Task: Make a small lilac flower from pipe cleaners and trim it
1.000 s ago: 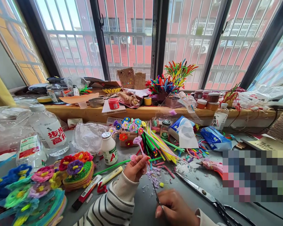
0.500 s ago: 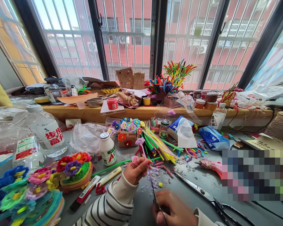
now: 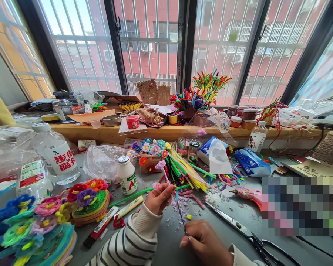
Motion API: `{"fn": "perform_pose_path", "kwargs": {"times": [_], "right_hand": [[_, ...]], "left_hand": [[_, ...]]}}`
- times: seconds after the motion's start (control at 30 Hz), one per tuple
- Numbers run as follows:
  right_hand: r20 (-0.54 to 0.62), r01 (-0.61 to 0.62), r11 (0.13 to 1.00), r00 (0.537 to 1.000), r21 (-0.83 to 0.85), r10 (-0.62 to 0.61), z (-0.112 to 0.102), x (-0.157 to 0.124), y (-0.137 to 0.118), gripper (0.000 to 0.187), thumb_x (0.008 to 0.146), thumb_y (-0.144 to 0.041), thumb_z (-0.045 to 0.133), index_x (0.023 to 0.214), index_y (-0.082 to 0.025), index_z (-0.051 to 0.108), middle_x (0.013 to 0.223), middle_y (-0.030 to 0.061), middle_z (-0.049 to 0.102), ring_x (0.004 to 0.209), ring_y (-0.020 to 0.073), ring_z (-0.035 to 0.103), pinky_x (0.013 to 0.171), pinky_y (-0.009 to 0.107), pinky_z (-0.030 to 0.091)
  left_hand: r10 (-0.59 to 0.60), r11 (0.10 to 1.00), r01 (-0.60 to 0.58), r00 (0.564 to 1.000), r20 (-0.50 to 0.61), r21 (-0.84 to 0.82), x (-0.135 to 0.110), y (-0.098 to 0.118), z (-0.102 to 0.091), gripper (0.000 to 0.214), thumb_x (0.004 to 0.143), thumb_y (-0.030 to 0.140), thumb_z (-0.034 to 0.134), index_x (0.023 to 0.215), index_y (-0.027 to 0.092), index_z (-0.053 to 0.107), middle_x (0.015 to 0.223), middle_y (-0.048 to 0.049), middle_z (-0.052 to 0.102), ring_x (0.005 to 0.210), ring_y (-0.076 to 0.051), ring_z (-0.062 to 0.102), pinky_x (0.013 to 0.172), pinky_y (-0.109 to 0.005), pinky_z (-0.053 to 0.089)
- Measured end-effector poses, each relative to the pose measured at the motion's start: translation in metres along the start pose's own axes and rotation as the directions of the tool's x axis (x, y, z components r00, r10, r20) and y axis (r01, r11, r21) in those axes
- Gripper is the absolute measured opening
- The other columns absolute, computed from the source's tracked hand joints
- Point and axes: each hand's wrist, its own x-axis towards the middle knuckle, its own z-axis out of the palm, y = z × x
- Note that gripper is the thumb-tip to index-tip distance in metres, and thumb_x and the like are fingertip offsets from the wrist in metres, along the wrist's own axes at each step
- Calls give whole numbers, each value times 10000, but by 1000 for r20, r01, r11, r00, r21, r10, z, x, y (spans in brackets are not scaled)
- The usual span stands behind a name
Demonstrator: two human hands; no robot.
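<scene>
My left hand point(image 3: 159, 199) pinches the stem of a lilac pipe-cleaner flower point(image 3: 161, 165), whose head tilts up and away to the left. A pink fluffy curl point(image 3: 156, 187) shows at the same fingers. Closed round the handle of slim dark scissors point(image 3: 181, 215), my right hand point(image 3: 208, 240) holds their narrow blades up toward the left fingertips. Whether the blade tips touch the stem I cannot tell. Lilac fluff point(image 3: 180, 203) and a yellow scrap point(image 3: 189, 217) lie on the grey table beneath. Large scissors point(image 3: 235, 223) rest to the right of my right hand.
Finished flowers point(image 3: 86, 197) crowd the left side, near a white bottle point(image 3: 127, 175) and a glue stick point(image 3: 129, 207). Ahead are a flower-topped box point(image 3: 150, 164) and a bundle of pipe cleaners point(image 3: 188, 171). A pink glue gun point(image 3: 246, 194) lies right, beside a blurred patch.
The lilac flower has tipped slightly to the left and toward me. My right hand has turned a little, and the scissors' handle loops are now less visible.
</scene>
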Motion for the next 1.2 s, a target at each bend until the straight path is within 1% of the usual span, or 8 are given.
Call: {"fn": "perform_pose_path", "kwargs": {"times": [0.17, 0.27, 0.4, 0.63, 0.8, 1.0, 1.1, 1.2], "right_hand": [[22, -28, 999, 999, -22, 28, -1, -3, -2, 618, 642, -722, 68, 389, -174, 204, 414, -39, 276, 424, 76, 307, 420, 221, 233], [84, 8, 1000, 996, -25, -6, -3, -4, -3, 630, 619, -739, 64, 403, -170, 227, 445, -33, 302, 447, 80, 329, 428, 221, 238], [152, 45, 999, 987, -11, -43, -6, -4, -5, 637, 615, -743, 80, 406, -166, 252, 452, -33, 300, 445, 76, 333, 407, 214, 219], [190, 55, 998, 980, 11, -56, -4, -3, -2, 662, 627, -731, 47, 417, -163, 314, 456, -28, 322, 446, 77, 329, 414, 206, 239], [97, 47, 998, 994, 37, -50, 2, -3, 3, 649, 631, -731, 69, 388, -166, 275, 428, -37, 289, 427, 74, 313, 411, 208, 226], [-9, -34, 999, 999, 26, 34, 1, -1, 1, 623, 655, -712, 138, 362, -170, 238, 401, -44, 266, 401, 72, 303, 402, 212, 213], [-19, -45, 997, 999, 57, 47, 0, -2, 0, 625, 651, -715, 133, 358, -172, 237, 393, -40, 269, 407, 81, 316, 414, 216, 227], [-12, -45, 993, 999, 111, 46, -1, -3, -3, 641, 642, -722, 106, 366, -172, 286, 396, -29, 300, 417, 91, 339, 433, 216, 260]], "left_hand": [[-15, 999, 15, 1000, 16, -47, -1, 1, 1, 250, 434, 338, 708, 575, 144, 638, 455, 26, 554, 322, -4, 367, 331, -155, 207], [-39, 998, 40, 999, 34, -39, -1, -1, 1, 246, 424, 339, 712, 553, 143, 641, 452, 18, 559, 328, -9, 375, 337, -159, 211], [-28, 999, 29, 999, 42, -29, -4, 0, 3, 210, 464, 324, 700, 553, 142, 644, 452, 19, 551, 354, -13, 394, 356, -157, 229], [-59, 998, 60, 996, 64, -13, -2, -2, 4, 249, 419, 344, 713, 537, 138, 639, 437, 20, 554, 334, -16, 399, 340, -149, 241], [-66, 997, 68, 995, 72, -27, -1, -3, 2, 234, 422, 341, 712, 534, 149, 639, 435, 27, 560, 327, -10, 398, 333, -139, 244], [-41, 995, 42, 999, 7, -86, -6, 3, 6, 206, 435, 311, 716, 521, 147, 624, 434, 35, 558, 331, 2, 390, 341, -125, 247], [-22, 995, 22, 1000, -3, -98, -5, 3, 7, 239, 434, 330, 713, 497, 132, 596, 384, 50, 511, 322, -2, 392, 335, -119, 250], [-7, 997, 9, 1000, 23, -78, -4, 2, 6, 290, 441, 360, 702, 470, 114, 553, 358, 56, 480, 308, -6, 389, 328, -119, 258]]}}
